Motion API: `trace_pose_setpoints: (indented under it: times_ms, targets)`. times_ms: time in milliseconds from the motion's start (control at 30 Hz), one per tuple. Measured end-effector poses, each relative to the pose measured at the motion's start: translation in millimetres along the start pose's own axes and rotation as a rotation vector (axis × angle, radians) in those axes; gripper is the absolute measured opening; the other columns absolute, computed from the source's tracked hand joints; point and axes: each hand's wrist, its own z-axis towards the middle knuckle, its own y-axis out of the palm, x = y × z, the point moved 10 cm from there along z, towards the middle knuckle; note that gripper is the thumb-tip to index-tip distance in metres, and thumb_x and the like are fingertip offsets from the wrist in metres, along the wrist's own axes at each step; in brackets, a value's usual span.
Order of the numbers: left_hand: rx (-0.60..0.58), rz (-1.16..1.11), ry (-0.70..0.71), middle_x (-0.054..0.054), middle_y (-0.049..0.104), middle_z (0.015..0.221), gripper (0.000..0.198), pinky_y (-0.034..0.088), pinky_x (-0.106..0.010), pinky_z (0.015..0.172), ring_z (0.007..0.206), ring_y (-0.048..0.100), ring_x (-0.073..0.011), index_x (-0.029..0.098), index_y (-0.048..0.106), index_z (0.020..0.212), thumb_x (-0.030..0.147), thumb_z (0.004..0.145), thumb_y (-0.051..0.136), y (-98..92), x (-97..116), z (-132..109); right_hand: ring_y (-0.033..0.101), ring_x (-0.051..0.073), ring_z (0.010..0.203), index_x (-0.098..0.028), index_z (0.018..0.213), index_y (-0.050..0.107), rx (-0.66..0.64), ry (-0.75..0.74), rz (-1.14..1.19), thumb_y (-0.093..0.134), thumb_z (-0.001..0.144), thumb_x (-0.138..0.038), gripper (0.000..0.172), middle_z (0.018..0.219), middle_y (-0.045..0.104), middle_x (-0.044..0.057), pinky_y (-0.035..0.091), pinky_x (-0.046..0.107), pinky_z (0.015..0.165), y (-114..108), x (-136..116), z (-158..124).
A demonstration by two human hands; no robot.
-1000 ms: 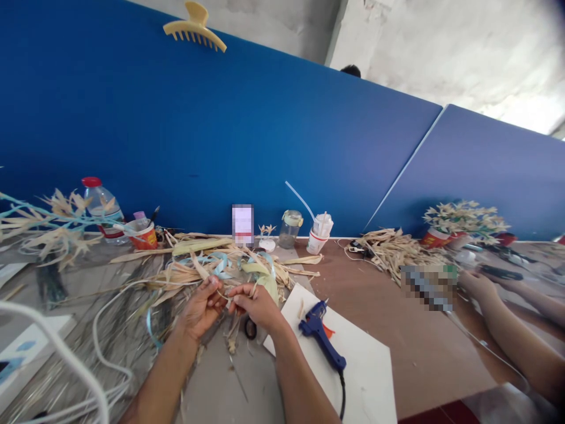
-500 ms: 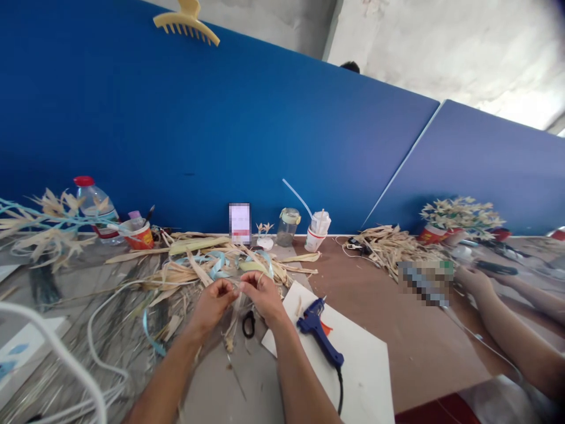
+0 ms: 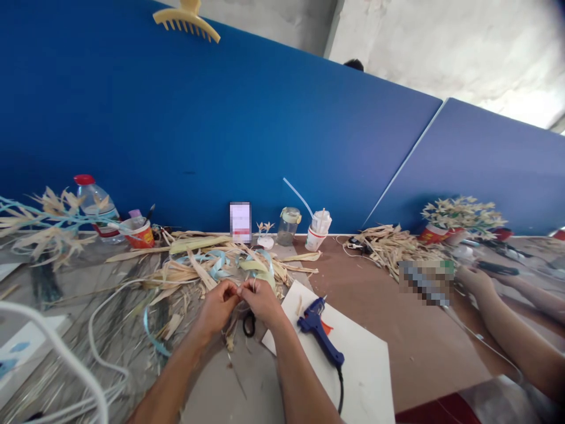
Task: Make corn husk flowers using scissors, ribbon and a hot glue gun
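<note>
Close together above the table, my left hand [image 3: 219, 307] and my right hand [image 3: 261, 300] meet at their fingertips. Both are closed in a pinch, and whatever lies between the fingers is hidden or too small to name. Just beyond them spreads a heap of dried husk strips [image 3: 200, 268] mixed with light blue ribbon [image 3: 217, 270]. A black ring-shaped handle [image 3: 249, 325] shows below my right hand. To the right, a blue glue gun [image 3: 321, 335] lies on a white board [image 3: 368, 377].
A phone [image 3: 241, 222], a clear jar [image 3: 288, 226] and a white cup [image 3: 315, 238] stand along the blue partition [image 3: 247, 118]. White cables [image 3: 95, 330] loop at left beside a plastic bottle [image 3: 99, 206]. Another person's arms [image 3: 494, 306] rest at right near more husks [image 3: 388, 247].
Both hands have come slightly nearer to me and lower, with fingertips still together. My left hand's fingers have curled in more. The items on the table stay put.
</note>
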Motion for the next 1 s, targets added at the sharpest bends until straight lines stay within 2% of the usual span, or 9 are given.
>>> trace_pose_setpoints:
  times_ms: [200,333,400,533,700,867,1000]
  targets:
    - [-0.042,-0.13,-0.049,0.006,0.05,0.055,0.02,0.034,-0.023,0.054,0.054,0.043,-0.0123,0.02,0.055,0.06,0.024,0.055,0.075,3.9,-6,1,0.039,0.01,0.049,-0.019,0.058,0.057,-0.036,0.044,0.241,0.059,0.064,-0.027,0.011,0.049,0.048,-0.005,0.03,0.023,0.052,3,12,3]
    - [-0.081,-0.181,-0.068,0.006,0.053,0.059,0.024,0.036,-0.023,0.056,0.056,0.045,-0.0115,0.019,0.056,0.064,0.023,0.053,0.077,5.8,-6,1,0.037,0.009,0.05,-0.018,0.058,0.055,-0.004,0.038,0.314,0.059,0.063,-0.029,0.012,0.049,0.046,-0.006,0.029,0.024,0.054,-3,6,1]
    - [-0.126,-0.25,-0.121,0.005,0.054,0.06,0.025,0.034,-0.022,0.052,0.053,0.044,-0.01,0.018,0.059,0.07,0.028,0.056,0.078,9.0,-9,-1,0.038,0.01,0.051,-0.018,0.059,0.055,0.0,0.023,0.339,0.059,0.062,-0.03,0.013,0.05,0.047,-0.006,0.03,0.024,0.056,-4,2,1]
    - [-0.204,-0.429,-0.241,0.003,0.061,0.064,0.036,0.025,-0.02,0.042,0.041,0.031,-0.0045,0.016,0.063,0.085,0.045,0.066,0.074,15.6,-16,-7,0.039,0.01,0.052,-0.018,0.061,0.056,0.013,0.016,0.363,0.06,0.063,-0.031,0.014,0.052,0.049,-0.005,0.031,0.024,0.057,-7,-1,0]
    - [-0.263,-0.539,-0.325,0.001,0.061,0.062,0.04,0.022,-0.019,0.039,0.037,0.027,-0.0013,0.014,0.064,0.074,0.051,0.065,0.075,21.9,-23,-11,0.039,0.01,0.051,-0.018,0.06,0.056,0.028,0.009,0.351,0.06,0.064,-0.032,0.015,0.05,0.047,-0.006,0.031,0.024,0.056,-8,-2,0]
    - [-0.301,-0.541,-0.359,0.004,0.054,0.052,0.036,0.02,-0.018,0.038,0.035,0.027,-0.0011,0.014,0.059,0.064,0.045,0.064,0.078,27.1,-24,-12,0.039,0.009,0.051,-0.018,0.059,0.057,0.034,-0.002,0.348,0.059,0.063,-0.029,0.012,0.05,0.047,-0.006,0.032,0.024,0.056,-7,-2,1]
    - [-0.302,-0.56,-0.368,0.005,0.053,0.052,0.033,0.019,-0.017,0.038,0.035,0.027,-0.0008,0.015,0.057,0.064,0.039,0.062,0.081,29.0,-26,-12,0.04,0.009,0.051,-0.018,0.059,0.057,0.025,0.0,0.35,0.06,0.063,-0.03,0.013,0.051,0.048,-0.006,0.033,0.024,0.056,-4,-1,1]
